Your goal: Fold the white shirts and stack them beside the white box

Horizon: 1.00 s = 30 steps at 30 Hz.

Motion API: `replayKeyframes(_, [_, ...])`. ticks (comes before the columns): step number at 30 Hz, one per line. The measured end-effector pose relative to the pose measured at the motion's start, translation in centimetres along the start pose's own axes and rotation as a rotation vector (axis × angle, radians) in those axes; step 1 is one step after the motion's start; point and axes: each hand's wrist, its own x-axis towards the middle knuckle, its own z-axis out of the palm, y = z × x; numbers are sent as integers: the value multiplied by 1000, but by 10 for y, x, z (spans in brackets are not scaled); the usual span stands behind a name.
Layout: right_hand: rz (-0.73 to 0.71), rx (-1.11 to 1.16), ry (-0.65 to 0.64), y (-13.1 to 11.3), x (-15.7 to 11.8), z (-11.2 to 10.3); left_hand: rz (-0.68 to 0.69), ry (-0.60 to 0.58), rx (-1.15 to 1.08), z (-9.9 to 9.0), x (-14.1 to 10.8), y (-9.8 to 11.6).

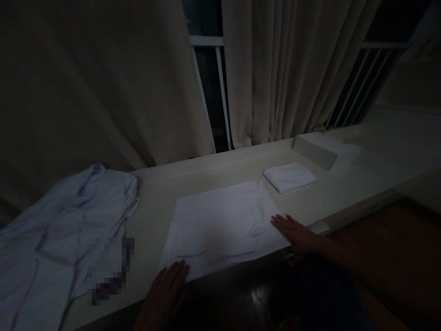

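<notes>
A white cloth garment (220, 220) lies spread in a flat, folded rectangle along the near edge of a pale ledge, with some creases at its right side and front. My left hand (168, 285) rests on its front left corner, fingers stretched out. On its right edge lies my right hand (292, 232), palm down with the fingers extended. Neither hand grips the fabric. Beyond it to the right sits a smaller, neatly folded white cloth (289, 177). A white shirt (79, 220) with a collar is laid loosely at the left.
The long pale ledge (148, 220) runs below a window with beige curtains (262, 69) and white bars. A white box (327, 149) stands at the back right. The ledge drops off at its front edge, above a dark floor. The room is dim.
</notes>
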Motion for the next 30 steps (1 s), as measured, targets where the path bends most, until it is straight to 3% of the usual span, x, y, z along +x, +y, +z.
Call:
replayKeyframes(3, [-16,25,81,-31,7,-8,-16,15,-77,-11,29,39])
replayKeyframes(6, [13,62,201,-79,33,-10,-19,84,-132,-13,65,74])
replayKeyframes(11, [124,62,162,-142,99,3,-56,147,-161,-10,97,100])
replayKeyframes(15, [193,53,34,-146,125,5,-59,147,-144,-10,96,104])
replayKeyframes(23, [176,53,-137,-116,128,-8,-62,80,-172,-19,101,104])
replayKeyframes(27, [186,-19,-42,-128,128,-12,-53,73,-169,-27,104,101])
replayKeyframes(30, [52,-88,123,-148,120,-4,-40,109,-125,-23,102,103])
